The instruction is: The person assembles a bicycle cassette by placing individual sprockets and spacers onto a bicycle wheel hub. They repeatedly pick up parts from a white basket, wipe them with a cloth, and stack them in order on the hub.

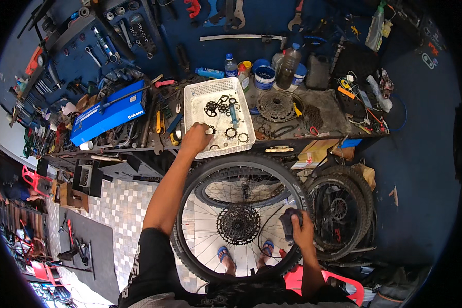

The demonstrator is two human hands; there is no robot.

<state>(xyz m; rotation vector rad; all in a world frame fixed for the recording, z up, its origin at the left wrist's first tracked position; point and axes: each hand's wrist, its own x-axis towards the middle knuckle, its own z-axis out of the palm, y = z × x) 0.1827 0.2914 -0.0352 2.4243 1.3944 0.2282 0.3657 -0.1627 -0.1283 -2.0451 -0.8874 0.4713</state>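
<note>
My left hand [197, 138] reaches into a white plastic basket [191, 105] on the workbench. Its fingers are closed at the edge of a small black toothed wheel [212, 129], partly hidden by the hand. Around it in the basket lie a derailleur cage [223, 105], a blue-handled tool [233, 115], another toothed wheel [231, 133] and a small ring [243, 137]. Lower right, my right hand [304, 232] grips a dark cloth [288, 224], beside the tyre. A bicycle wheel [190, 177] with a black cassette [238, 225] stands upright in front of me.
Right of the basket, a large cassette [276, 107] lies on the bench [323, 100]. Bottles and blue tubs [265, 77] stand behind it. A blue box [110, 113] sits among tools at left. More wheels [344, 210] lean at right, near a red chair [344, 281].
</note>
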